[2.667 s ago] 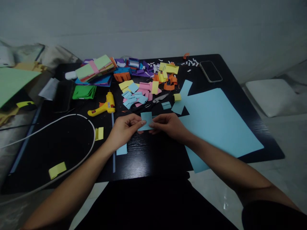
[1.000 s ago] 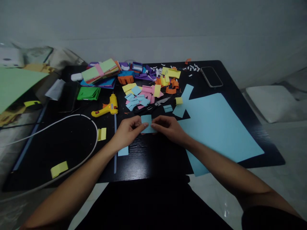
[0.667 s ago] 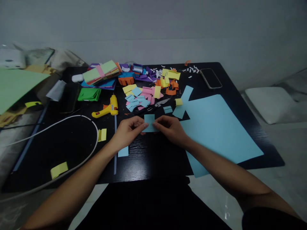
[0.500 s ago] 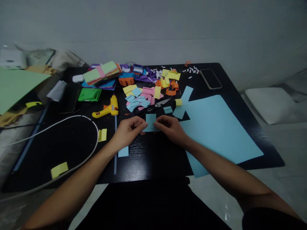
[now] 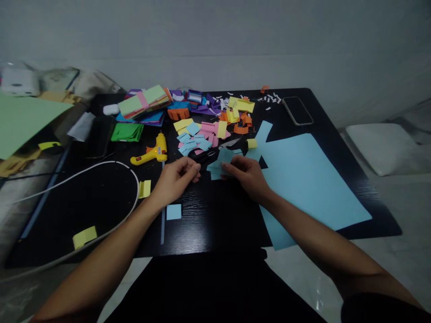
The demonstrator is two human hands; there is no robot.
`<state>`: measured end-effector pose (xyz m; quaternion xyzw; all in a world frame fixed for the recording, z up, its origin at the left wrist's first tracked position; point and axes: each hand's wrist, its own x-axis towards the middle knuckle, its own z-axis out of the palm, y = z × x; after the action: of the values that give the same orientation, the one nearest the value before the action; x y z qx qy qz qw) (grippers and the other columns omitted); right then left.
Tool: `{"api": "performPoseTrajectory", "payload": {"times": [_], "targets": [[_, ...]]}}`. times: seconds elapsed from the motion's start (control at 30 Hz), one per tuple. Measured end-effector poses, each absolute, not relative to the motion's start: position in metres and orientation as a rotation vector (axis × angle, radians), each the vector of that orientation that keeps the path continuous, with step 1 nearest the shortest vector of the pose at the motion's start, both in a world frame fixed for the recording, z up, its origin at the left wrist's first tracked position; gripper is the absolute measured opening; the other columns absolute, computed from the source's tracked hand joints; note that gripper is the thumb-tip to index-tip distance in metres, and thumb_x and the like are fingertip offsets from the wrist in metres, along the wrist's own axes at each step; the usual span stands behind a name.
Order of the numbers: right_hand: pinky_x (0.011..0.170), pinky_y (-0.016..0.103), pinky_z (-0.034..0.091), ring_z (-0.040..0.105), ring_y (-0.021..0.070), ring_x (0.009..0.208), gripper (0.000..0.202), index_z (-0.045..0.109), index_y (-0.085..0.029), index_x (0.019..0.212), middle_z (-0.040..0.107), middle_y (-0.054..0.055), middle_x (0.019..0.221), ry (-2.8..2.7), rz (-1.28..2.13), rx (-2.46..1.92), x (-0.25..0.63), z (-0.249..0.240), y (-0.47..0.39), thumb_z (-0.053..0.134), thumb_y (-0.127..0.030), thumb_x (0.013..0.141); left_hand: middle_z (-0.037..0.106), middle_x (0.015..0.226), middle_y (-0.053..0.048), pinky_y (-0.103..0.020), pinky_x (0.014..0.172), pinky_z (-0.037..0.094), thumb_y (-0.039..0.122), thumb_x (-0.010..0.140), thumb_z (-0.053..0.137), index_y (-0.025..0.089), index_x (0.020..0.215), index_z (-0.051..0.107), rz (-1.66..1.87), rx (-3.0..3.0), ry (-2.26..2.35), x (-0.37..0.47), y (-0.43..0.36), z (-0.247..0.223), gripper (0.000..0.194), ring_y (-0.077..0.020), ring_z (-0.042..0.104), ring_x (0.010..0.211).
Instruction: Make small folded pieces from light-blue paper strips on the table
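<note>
Light-blue paper pieces (image 5: 225,157), small and partly overlapping, are pinched between the thumb and fingers of my right hand (image 5: 248,176) above the middle of the black table. Their far side is hidden behind the fingers. Just left of them, apart from the paper, is my left hand (image 5: 180,177), its fingers curled and its thumb against them with nothing visible inside. A small light-blue square (image 5: 174,211) lies below my left wrist, near a thin strip (image 5: 163,224). Scissors (image 5: 229,143) with dark handles lie just beyond the held paper.
A large light-blue sheet (image 5: 310,179) covers the table's right part. A yellow glue gun (image 5: 153,151) stands beyond my left hand. Coloured paper cuttings (image 5: 193,141) lie heaped at the back. A white cable (image 5: 101,163) loops on the left; a phone (image 5: 297,111) lies back right.
My left hand has let go of the blue paper and drawn slightly left. My right hand has moved a little right with the paper, which now appears tilted and spread into overlapping pieces.
</note>
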<state>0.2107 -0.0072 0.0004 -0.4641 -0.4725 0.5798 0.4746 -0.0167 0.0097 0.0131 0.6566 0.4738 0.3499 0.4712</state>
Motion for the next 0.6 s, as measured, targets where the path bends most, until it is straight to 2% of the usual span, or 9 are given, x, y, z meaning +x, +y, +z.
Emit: {"api": "performPoseTrajectory", "payload": {"times": [0.1,0.2,0.3,0.43,0.53,0.6], "targets": [[0.079,0.033,0.054,0.061,0.0162,0.081,0.023,0.074,-0.022,0.078,0.062,0.0,0.084,-1.332,1.286,-1.1,0.2119,-0.0002,-0.0077,0.085,-0.042,0.081,0.071,0.076,-0.003,-0.028,0.071,0.056,0.051,0.097,0.064,0.016,0.085,0.064,0.921,1.484,1.114,-0.0137,0.0107,0.0132,0.036,-0.0145,0.068,0.07],[0.083,0.034,0.051,0.059,0.0177,0.088,0.012,0.082,-0.027,0.091,0.058,0.002,0.09,-1.518,1.175,-1.038,0.2115,-0.0029,-0.0094,0.083,-0.037,0.084,0.073,0.082,-0.006,-0.031,0.069,0.061,0.057,0.094,0.064,0.016,0.096,0.065,0.833,1.281,0.992,-0.0093,0.0089,0.0125,0.042,-0.0184,0.072,0.074],[0.085,0.035,0.051,0.059,0.0177,0.088,0.007,0.084,-0.03,0.091,0.056,0.002,0.089,-1.622,1.123,-0.97,0.2103,-0.0046,-0.011,0.078,-0.032,0.089,0.074,0.084,-0.004,-0.031,0.068,0.062,0.046,0.088,0.074,0.016,0.107,0.067,0.739,1.14,0.931,-0.0066,0.0064,0.0105,0.036,-0.0185,0.074,0.074],[0.09,0.036,0.052,0.065,0.0194,0.096,0.014,0.082,-0.028,0.088,0.065,0.004,0.098,-1.664,1.129,-0.934,0.2091,-0.0025,-0.0126,0.07,-0.024,0.093,0.074,0.079,0.0,-0.027,0.073,0.058,0.027,0.076,0.084,0.016,0.106,0.069,0.825,1.141,0.934,-0.0066,0.0059,0.0084,0.035,-0.0142,0.071,0.072],[0.093,0.037,0.055,0.069,0.0197,0.099,0.012,0.077,-0.025,0.097,0.073,0.004,0.101,-1.502,1.231,-0.991,0.2092,-0.0006,-0.013,0.066,-0.026,0.095,0.074,0.079,0.0,-0.028,0.074,0.057,0.024,0.075,0.084,0.016,0.107,0.07,0.877,1.19,0.957,-0.0071,0.0063,0.0092,0.036,-0.0139,0.07,0.072],[0.088,0.036,0.057,0.071,0.0191,0.096,0.015,0.072,-0.024,0.106,0.076,0.004,0.1,-1.326,1.342,-1.051,0.2092,-0.0005,-0.0127,0.063,-0.033,0.097,0.074,0.08,-0.001,-0.028,0.075,0.057,0.024,0.077,0.083,0.016,0.107,0.071,0.905,1.225,0.972,-0.0066,0.0057,0.01,0.033,-0.0138,0.07,0.074]]}}
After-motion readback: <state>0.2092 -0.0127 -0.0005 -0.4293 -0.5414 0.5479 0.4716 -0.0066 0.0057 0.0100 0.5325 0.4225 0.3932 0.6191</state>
